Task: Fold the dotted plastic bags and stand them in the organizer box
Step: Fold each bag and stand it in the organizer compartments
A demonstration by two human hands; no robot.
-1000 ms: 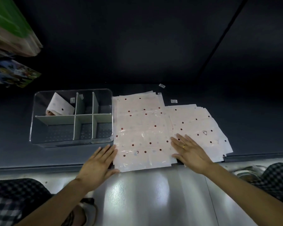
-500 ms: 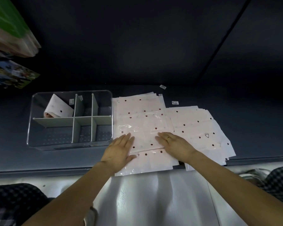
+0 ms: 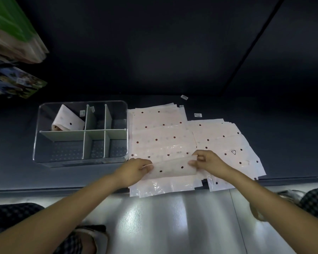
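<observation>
I see my left hand pinching the left end of a bag and my right hand pinching its right end, fingers curled on the plastic. The bag is lifted, partly folded, over the near edge of the left stack. A second stack lies just right. The box sits left, one folded bag leaning in its far-left compartment.
</observation>
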